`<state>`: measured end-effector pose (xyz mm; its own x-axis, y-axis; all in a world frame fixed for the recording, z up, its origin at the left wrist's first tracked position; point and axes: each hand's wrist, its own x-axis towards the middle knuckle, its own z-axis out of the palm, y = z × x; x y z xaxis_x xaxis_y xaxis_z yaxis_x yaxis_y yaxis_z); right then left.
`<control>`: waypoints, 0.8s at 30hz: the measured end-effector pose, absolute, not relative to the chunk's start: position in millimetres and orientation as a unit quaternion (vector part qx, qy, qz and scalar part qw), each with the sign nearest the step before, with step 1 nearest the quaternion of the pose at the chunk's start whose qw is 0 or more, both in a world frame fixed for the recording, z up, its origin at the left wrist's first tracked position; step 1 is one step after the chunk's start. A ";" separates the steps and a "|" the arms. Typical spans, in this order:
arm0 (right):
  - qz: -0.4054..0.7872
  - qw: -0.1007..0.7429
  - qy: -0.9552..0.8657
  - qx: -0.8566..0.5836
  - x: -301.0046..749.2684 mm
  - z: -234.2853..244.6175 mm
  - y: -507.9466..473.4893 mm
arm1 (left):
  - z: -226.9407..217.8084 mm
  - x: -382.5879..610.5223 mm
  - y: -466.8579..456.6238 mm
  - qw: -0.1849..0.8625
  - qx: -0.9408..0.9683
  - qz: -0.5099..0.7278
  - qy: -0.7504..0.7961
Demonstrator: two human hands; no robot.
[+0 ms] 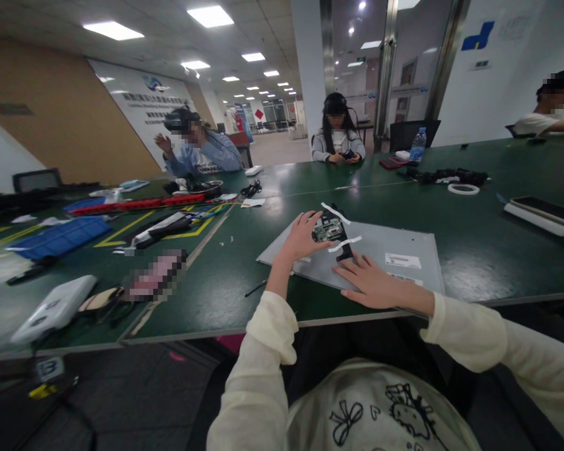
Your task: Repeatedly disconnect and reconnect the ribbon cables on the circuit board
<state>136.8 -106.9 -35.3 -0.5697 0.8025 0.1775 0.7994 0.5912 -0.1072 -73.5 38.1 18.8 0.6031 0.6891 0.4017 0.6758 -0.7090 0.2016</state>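
Note:
A flat grey panel point(416, 241) lies on the green table in front of me, a white label on its right part. Over its far left side is a green circuit board point(328, 230) with a black strip point(344, 250) and two white tape strips point(337, 213) beside it. My left hand point(303, 237) holds the circuit board from the left, fingers at its far edge and thumb at its near edge. Fingers spread, my right hand point(369, 282) rests flat on the panel's near edge, its fingertips close to the black strip's lower end.
Left of me lie a white device point(56, 307), a pixelated pink object point(156, 275) and a blue tray point(61, 237). Phones point(545, 216) lie at the right. Farther back are a water bottle point(418, 146) and black cables point(446, 175). Several people sit around the table.

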 end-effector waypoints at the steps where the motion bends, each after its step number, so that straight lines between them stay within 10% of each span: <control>1: 0.004 0.108 -0.894 -0.435 136.7 -35.9 -110.0 | 19.0 -73.6 37.2 0.019 0.897 0.231 0.378; 24: -0.070 0.153 -0.906 -0.389 138.8 -25.2 -153.6 | 1.2 -71.9 29.5 0.105 0.930 0.106 0.336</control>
